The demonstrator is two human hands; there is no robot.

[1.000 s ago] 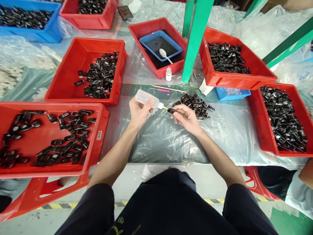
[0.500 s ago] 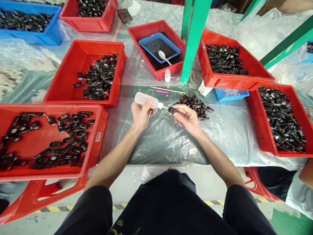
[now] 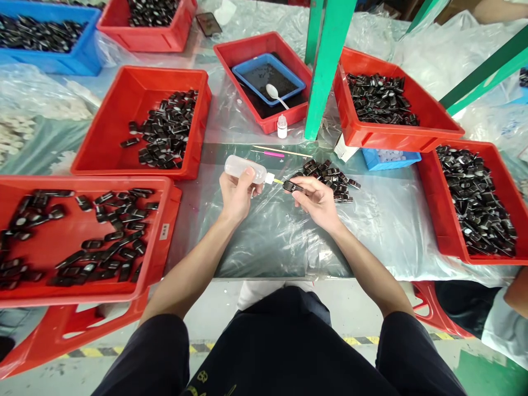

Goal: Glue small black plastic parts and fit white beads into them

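My left hand [image 3: 238,193] is wrapped round a translucent squeeze bottle [image 3: 241,166], which lies nearly level with its white cap and thin yellow nozzle tip pointing right. Between the thumb and fingers of my right hand [image 3: 317,199] is a small glossy black plastic part [image 3: 292,187]. The nozzle tip is at the part's left end; whether they touch I cannot tell. Just behind my right hand lies a loose pile of similar black parts [image 3: 330,175] on the plastic-covered table [image 3: 280,242]. A thin wooden stick [image 3: 284,150] and a pink stick [image 3: 274,154] lie beyond the bottle.
Red bins of black parts stand left [image 3: 163,242], back left [image 3: 136,82] and right [image 3: 447,220]. Another red bin [image 3: 396,135] overhangs a small blue box [image 3: 381,164]. A green post [image 3: 325,71] rises beside a red tray [image 3: 264,124] holding a blue tray and spoon. A small dropper bottle [image 3: 282,127] stands before it.
Almost nothing differs. The view has shifted very slightly, and both hands keep the squeeze bottle and the black part in nearly the same place.
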